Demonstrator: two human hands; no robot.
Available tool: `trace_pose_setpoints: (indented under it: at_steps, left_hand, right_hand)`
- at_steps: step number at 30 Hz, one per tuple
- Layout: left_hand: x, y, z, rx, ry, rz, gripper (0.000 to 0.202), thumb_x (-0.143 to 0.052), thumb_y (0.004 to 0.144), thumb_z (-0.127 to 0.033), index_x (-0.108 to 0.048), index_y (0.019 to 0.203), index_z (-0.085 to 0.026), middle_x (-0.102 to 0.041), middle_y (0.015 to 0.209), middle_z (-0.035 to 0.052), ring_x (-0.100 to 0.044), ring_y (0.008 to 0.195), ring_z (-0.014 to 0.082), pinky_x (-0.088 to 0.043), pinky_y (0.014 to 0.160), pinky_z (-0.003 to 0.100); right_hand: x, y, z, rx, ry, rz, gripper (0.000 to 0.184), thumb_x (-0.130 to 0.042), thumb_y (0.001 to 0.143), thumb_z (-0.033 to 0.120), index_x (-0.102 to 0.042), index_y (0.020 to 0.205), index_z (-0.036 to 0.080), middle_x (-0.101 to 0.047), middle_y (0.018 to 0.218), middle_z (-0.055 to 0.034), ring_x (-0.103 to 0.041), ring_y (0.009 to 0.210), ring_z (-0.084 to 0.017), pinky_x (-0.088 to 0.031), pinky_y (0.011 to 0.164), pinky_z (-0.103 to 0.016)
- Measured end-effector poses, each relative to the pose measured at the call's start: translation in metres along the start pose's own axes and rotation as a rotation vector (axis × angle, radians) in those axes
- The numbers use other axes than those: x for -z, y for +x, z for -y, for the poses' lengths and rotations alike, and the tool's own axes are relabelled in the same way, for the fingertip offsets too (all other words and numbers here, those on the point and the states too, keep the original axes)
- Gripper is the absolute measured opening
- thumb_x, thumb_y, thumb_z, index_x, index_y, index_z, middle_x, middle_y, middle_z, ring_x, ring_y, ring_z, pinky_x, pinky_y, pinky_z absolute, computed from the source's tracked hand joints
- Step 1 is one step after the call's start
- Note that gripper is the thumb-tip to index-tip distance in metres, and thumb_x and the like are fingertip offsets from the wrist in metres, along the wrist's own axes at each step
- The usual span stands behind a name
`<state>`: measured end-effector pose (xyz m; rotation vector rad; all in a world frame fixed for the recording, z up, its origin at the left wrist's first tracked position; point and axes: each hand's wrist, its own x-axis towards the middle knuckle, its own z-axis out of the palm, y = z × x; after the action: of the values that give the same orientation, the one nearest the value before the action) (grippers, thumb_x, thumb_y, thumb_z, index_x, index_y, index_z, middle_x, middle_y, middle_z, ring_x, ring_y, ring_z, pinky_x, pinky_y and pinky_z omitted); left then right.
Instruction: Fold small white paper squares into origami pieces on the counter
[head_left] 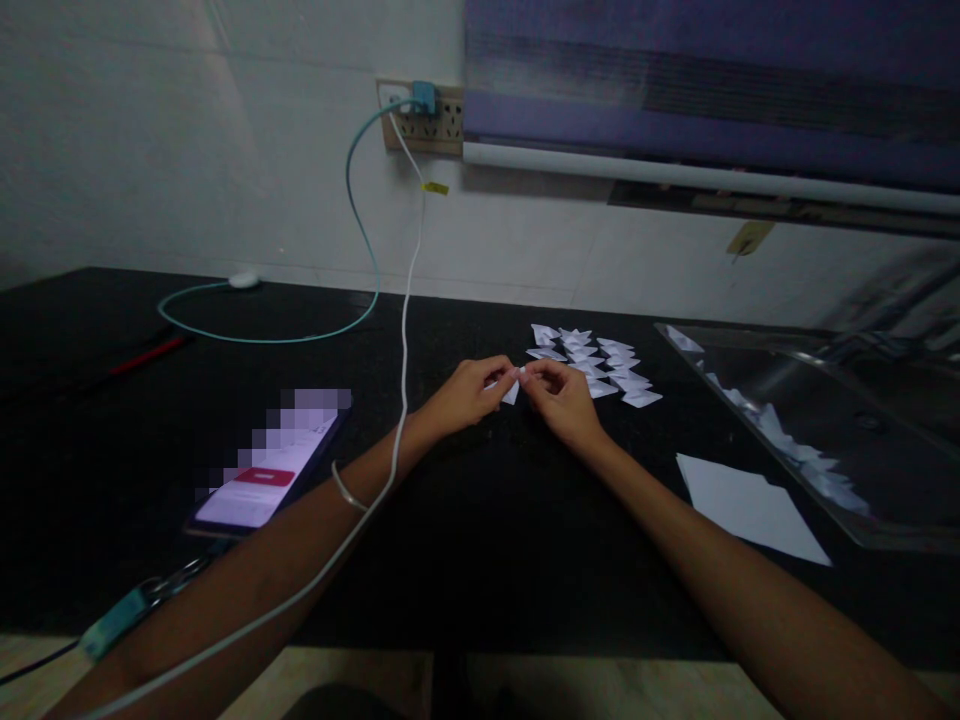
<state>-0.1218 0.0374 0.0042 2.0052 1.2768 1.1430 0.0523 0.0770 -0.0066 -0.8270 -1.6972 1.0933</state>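
Near the frame's centre, a left hand (471, 393) and a right hand (561, 398) meet, both pinching 1 small white paper (511, 394) between them, neither clearly nearer, its long axis too covered to tell, folded pieces (584, 356) just beyond, toward the right.

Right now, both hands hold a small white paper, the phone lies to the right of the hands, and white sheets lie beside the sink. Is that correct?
No: the phone lies to their left, as the head view shows. The rest holds: left hand and right hand hold the small white paper, and white sheets lie beside the sink.
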Motion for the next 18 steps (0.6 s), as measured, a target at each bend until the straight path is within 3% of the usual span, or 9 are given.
trace_pose_setpoints:
  at_steps: [6, 12, 18]
  left_hand:
    - [0.006, 0.002, -0.004, 0.125, -0.379, 0.103, 0.029, -0.056, 0.092, -0.038, -0.064, 0.075, -0.015, -0.061, 0.067, -0.0004, -0.057, 0.060, 0.0107, -0.044, 0.057, 0.022]
    - [0.009, 0.003, 0.005, 0.186, -0.515, 0.085, 0.014, -0.068, 0.078, -0.027, -0.072, 0.076, -0.014, -0.067, 0.065, 0.0006, -0.059, 0.060, 0.0111, -0.044, 0.058, 0.022]
    - [0.011, 0.006, 0.009, 0.228, -0.593, 0.120, 0.013, -0.071, 0.071, -0.023, -0.078, 0.078, -0.015, -0.073, 0.067, 0.0026, -0.063, 0.059, 0.0125, -0.045, 0.057, 0.023]
  right_hand:
    - [0.005, 0.001, -0.001, 0.061, -0.056, 0.094, 0.024, -0.063, 0.086, 0.044, -0.057, 0.082, 0.022, -0.050, 0.064, 0.0028, -0.048, 0.060, -0.014, -0.036, 0.054, -0.027]
    - [0.005, 0.001, 0.000, 0.097, -0.016, 0.139, 0.021, -0.060, 0.089, 0.040, -0.053, 0.080, 0.022, -0.049, 0.069, 0.0025, -0.048, 0.062, -0.014, -0.037, 0.059, -0.029]
    - [0.003, 0.000, 0.001, 0.060, 0.051, 0.141, 0.019, -0.060, 0.089, 0.038, -0.053, 0.081, 0.023, -0.050, 0.067, 0.0034, -0.049, 0.058, -0.014, -0.039, 0.058, -0.030]
